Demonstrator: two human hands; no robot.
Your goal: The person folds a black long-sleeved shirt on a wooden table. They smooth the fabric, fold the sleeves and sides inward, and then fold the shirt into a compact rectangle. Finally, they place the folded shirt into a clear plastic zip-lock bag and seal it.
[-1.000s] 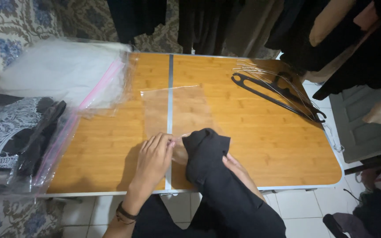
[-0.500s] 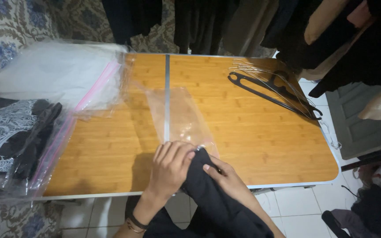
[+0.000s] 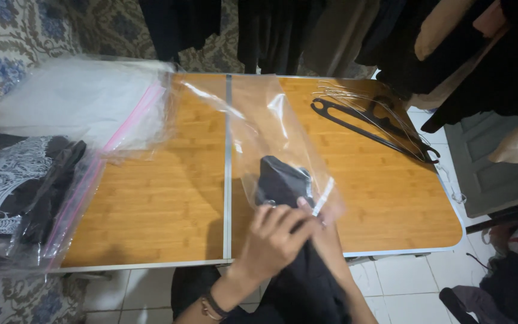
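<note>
At the desk (image 3: 151,204) edge, both hands feed a black garment (image 3: 283,180) into a clear bag (image 3: 271,120); left hand (image 3: 277,234) fingers pinch its mouth; right hand (image 3: 325,231) fingers hidden, cannot tell; next, push deeper.

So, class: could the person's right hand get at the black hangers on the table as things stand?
Probably yes. The right hand is busy at the clear bag with the black garment, but bare table lies between it and the hangers.

Glossy clear plastic bag (image 3: 271,129); matt black cloth (image 3: 280,183); smooth wood-grain table (image 3: 151,198).
</note>
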